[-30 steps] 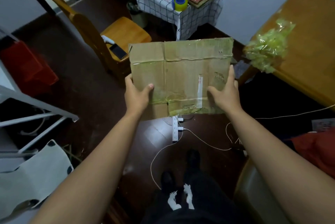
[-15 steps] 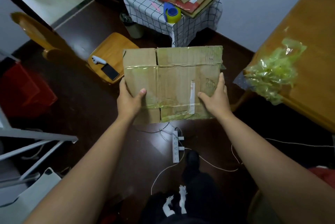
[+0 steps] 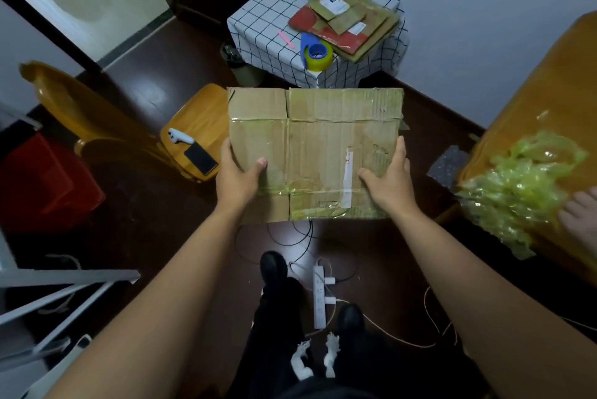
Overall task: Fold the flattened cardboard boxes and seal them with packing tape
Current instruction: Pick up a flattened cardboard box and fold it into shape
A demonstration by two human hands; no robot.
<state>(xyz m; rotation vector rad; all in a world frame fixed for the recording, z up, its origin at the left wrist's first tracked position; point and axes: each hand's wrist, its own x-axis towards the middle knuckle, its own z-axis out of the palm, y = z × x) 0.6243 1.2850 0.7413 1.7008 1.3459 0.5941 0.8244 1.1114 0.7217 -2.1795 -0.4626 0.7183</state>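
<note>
I hold a flattened brown cardboard box (image 3: pixel 318 146) flat in the air in front of me, with old yellowish tape and a white label strip on it. My left hand (image 3: pixel 237 177) grips its left edge, thumb on top. At the right edge, my right hand (image 3: pixel 389 180) grips the box the same way. Beyond it, a small table with a checked cloth (image 3: pixel 258 24) carries a stack of flattened boxes (image 3: pixel 347 22) and a blue dispenser with a yellow packing tape roll (image 3: pixel 317 55).
A wooden chair (image 3: pixel 193 117) at left holds a phone and a white controller. A wooden table (image 3: pixel 549 101) at right carries crumpled green plastic (image 3: pixel 520 185), with another person's hand at its edge. A power strip (image 3: pixel 319 297) and cables lie by my feet. A red bin (image 3: pixel 42 182) stands far left.
The view has shifted closer to the checked table. The box stays in both hands in the same grip, now level and nearer the table.
</note>
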